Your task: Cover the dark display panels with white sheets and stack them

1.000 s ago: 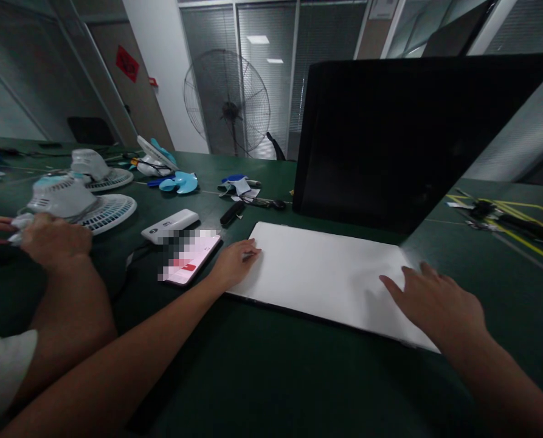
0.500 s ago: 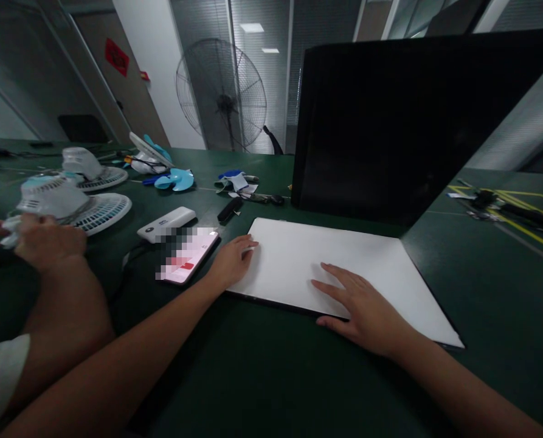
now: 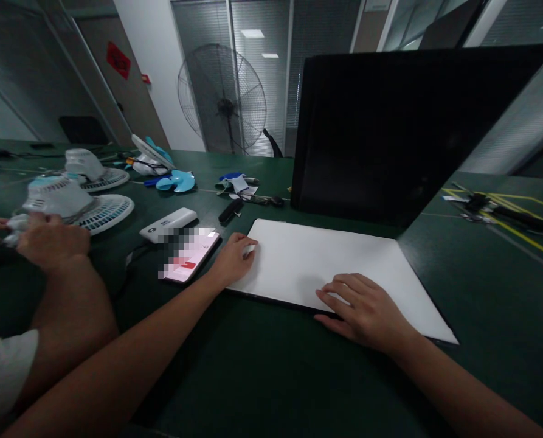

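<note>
A flat white panel (image 3: 298, 255) with a thin dark edge lies on the green table. Its left edge is under my left hand (image 3: 236, 258), whose fingers are bent and slightly apart. My right hand (image 3: 360, 310) is over the panel's front edge, fingers curved and apart, with nothing between them; whether it touches the surface I cannot tell. Behind the panel a large black screen-like sheet (image 3: 390, 134) stands tilted. Just left of my left hand lies a phone (image 3: 196, 252) with a lit, partly blurred screen.
Beyond the phone are a white power bank (image 3: 169, 224) and a small black object (image 3: 230, 210). Fan parts (image 3: 109, 213) lie at the left, by another person's hands (image 3: 52, 240). Yellow strips and dark cables (image 3: 503, 207) lie at the right.
The fingers of my right hand have drawn in and curved more. My left hand stays at the panel's left edge. The view has shifted slightly.
</note>
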`<state>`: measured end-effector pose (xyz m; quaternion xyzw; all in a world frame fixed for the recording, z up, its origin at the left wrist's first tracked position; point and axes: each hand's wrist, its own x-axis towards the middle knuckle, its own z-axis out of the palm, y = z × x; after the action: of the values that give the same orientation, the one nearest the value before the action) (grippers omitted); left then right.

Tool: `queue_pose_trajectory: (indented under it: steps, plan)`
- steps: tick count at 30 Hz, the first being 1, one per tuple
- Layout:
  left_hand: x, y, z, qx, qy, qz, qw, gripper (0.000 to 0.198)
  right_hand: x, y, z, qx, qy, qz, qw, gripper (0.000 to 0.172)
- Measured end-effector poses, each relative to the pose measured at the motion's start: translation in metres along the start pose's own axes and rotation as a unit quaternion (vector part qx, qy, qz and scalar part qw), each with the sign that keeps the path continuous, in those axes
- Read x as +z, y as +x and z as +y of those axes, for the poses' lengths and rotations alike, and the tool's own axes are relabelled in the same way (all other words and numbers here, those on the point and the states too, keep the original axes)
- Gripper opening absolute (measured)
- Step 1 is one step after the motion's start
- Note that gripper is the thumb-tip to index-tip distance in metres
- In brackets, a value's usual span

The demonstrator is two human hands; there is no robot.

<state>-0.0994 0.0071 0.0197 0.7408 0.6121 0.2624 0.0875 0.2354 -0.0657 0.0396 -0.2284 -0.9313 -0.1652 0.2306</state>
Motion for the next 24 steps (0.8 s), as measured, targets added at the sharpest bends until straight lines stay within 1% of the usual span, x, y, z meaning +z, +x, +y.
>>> queue_pose_trajectory:
  steps: [6,8,10,11,12,14,15,16,17,18,19,21,22,24]
  plan:
    - [0.004,0.002,-0.003,0.000,-0.002,0.011,1.000,0.028,-0.002,0.004,-0.009,-0.085,-0.017,0.080,0.993,0.009]
    - [0.001,0.002,-0.002,0.000,0.000,0.016,1.000,0.028,-0.003,0.004,-0.010,-0.109,-0.017,0.093,0.990,0.007]
    - [-0.007,0.001,0.004,0.011,0.013,0.038,0.999,0.026,-0.005,0.003,-0.010,-0.126,-0.021,0.094,0.987,0.011]
    - [-0.013,-0.001,0.009,0.029,0.027,0.059,0.997,0.026,-0.007,0.002,-0.009,-0.132,-0.022,0.093,0.987,0.013]
    - [-0.020,-0.003,0.015,0.061,0.047,0.086,0.993,0.026,-0.008,0.001,-0.008,-0.136,-0.023,0.093,0.986,0.016]
    - [-0.036,-0.011,0.029,0.161,0.085,0.130,0.975,0.026,-0.012,0.001,-0.007,-0.139,-0.030,0.094,0.985,0.020]
    - [-0.042,-0.015,0.037,0.223,0.092,0.123,0.963,0.026,-0.015,0.001,-0.006,-0.141,-0.037,0.096,0.985,0.021]
    - [-0.047,-0.020,0.044,0.293,0.094,0.100,0.946,0.025,-0.017,0.001,-0.005,-0.142,-0.044,0.101,0.984,0.021]
    - [-0.051,-0.025,0.051,0.356,0.094,0.062,0.928,0.025,-0.019,0.001,-0.005,-0.143,-0.052,0.105,0.983,0.022]
    - [-0.052,-0.029,0.057,0.399,0.095,0.026,0.911,0.030,-0.021,0.002,-0.004,-0.144,-0.058,0.109,0.982,0.022]
    - [-0.051,-0.033,0.062,0.424,0.096,-0.005,0.900,0.038,-0.022,0.002,-0.004,-0.144,-0.062,0.112,0.981,0.023]
    - [-0.046,-0.039,0.071,0.430,0.108,-0.048,0.895,0.053,-0.025,0.002,-0.003,-0.142,-0.068,0.113,0.981,0.022]
    - [-0.043,-0.042,0.075,0.420,0.118,-0.058,0.898,0.057,-0.026,0.002,-0.002,-0.140,-0.072,0.110,0.981,0.022]
    - [-0.037,-0.046,0.081,0.399,0.139,-0.062,0.904,0.057,-0.029,0.002,-0.001,-0.135,-0.083,0.108,0.981,0.021]
